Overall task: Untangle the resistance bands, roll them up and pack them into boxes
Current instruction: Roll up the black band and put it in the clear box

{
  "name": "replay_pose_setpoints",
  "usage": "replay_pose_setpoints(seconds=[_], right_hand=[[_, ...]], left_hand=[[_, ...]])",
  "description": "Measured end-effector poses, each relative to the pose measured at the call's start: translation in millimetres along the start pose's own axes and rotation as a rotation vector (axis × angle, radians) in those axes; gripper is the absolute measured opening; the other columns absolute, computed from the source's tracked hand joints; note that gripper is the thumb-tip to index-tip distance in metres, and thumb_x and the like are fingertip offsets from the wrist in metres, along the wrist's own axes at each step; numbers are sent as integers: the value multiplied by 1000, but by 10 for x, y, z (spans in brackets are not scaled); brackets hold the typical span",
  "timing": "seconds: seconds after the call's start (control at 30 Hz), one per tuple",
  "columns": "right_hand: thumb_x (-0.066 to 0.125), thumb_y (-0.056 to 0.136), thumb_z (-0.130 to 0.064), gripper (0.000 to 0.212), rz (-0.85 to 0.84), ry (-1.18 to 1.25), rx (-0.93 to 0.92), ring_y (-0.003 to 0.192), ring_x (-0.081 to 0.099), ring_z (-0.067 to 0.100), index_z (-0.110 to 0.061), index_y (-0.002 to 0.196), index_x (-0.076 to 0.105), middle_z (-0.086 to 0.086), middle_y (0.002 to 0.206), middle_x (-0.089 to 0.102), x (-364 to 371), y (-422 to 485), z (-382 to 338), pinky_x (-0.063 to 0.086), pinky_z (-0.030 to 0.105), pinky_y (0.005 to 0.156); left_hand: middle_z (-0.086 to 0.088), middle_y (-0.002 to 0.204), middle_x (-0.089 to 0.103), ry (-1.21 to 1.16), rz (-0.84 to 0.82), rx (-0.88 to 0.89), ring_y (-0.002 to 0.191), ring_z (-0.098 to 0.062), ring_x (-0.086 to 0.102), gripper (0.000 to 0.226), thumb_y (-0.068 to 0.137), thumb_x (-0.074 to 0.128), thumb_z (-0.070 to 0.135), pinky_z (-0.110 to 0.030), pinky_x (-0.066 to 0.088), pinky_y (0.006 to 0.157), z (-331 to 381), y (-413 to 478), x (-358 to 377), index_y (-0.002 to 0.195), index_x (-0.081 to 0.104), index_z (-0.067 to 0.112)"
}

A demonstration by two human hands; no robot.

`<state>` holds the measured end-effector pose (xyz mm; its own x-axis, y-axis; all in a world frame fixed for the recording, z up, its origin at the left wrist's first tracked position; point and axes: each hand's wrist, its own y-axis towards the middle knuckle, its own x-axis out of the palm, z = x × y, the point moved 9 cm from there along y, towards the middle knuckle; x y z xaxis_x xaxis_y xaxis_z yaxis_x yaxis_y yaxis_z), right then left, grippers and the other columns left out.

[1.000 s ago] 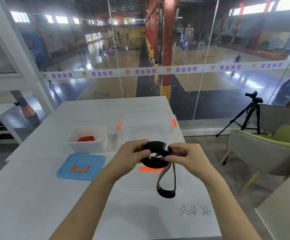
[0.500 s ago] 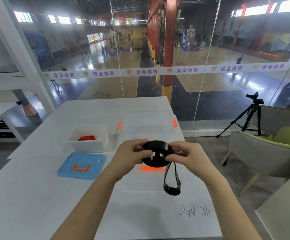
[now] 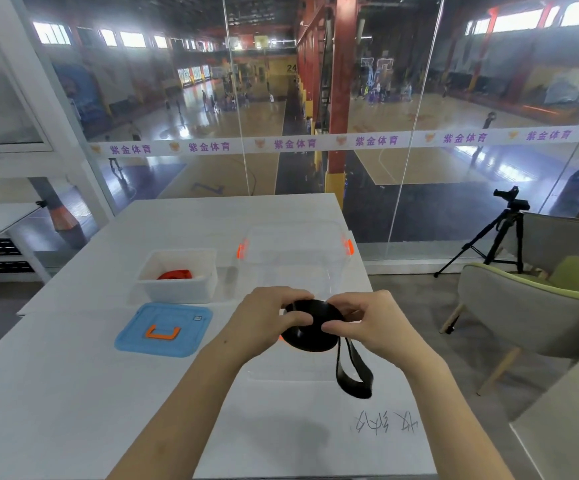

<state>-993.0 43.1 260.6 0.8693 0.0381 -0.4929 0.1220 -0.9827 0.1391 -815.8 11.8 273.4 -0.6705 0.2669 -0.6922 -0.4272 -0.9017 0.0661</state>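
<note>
A black resistance band [image 3: 310, 336] is partly wound into a coil that I hold above the table. My left hand [image 3: 267, 318] grips the coil's left side and my right hand [image 3: 371, 323] pinches its right side. A short loose loop of the band hangs down to the right of the coil. A red rolled band [image 3: 174, 274] lies inside a small white box [image 3: 177, 289] at the left. A large clear plastic box [image 3: 295, 251] with orange latches stands behind my hands.
A blue lid [image 3: 163, 330] with an orange handle lies in front of the white box. The white table [image 3: 73, 393] ends at a glass wall. A padded chair [image 3: 530, 306] and a camera tripod [image 3: 499, 233] stand to the right.
The hanging loop of the black band has grown shorter as more of it was wound onto the coil. Both hands have stayed on the coil and turned it.
</note>
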Motion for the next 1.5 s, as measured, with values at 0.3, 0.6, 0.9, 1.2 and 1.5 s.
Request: replay_pose_setpoints(seconds=[0.3,0.6,0.9,1.2,1.5], right_hand=[[87,83,-15,22,-1,19,-33,88,77,4,-31,98,83,-12,87,81,60,1,-7,57,15,85],[85,80,6,39,267,374,-15,88,81,13,-30,94,83,-8,96,84,-171,69,149,62,25,86],[90,77,-2,33,208,318,11,84,78,31,-34,85,85,-2,91,83,-145,159,190,63,40,87],[88,82,-6,28,142,276,-21,93,78,22,-32,90,82,-4,98,82,-52,190,114,62,46,92],[83,85,3,26,289,409,-32,98,78,16,-15,104,78,-2,101,82,-183,181,216,59,25,88]], left_hand=[[9,88,70,174,-94,49,88,-11,65,3,92,70,30,-44,54,86,35,44,117,95,69,29],[-1,104,80,-573,76,-96,101,-15,76,28,100,62,10,-28,63,81,-117,-42,-96,117,76,27],[22,116,75,-223,-77,-66,116,4,66,32,92,72,22,-32,51,105,-142,18,-17,118,73,41],[-4,82,72,-387,-70,-92,82,-22,71,18,96,63,17,-39,63,79,-98,66,54,101,78,25],[-12,114,77,-871,94,-189,112,-30,73,25,106,57,13,-51,63,87,-311,51,59,112,80,20]])
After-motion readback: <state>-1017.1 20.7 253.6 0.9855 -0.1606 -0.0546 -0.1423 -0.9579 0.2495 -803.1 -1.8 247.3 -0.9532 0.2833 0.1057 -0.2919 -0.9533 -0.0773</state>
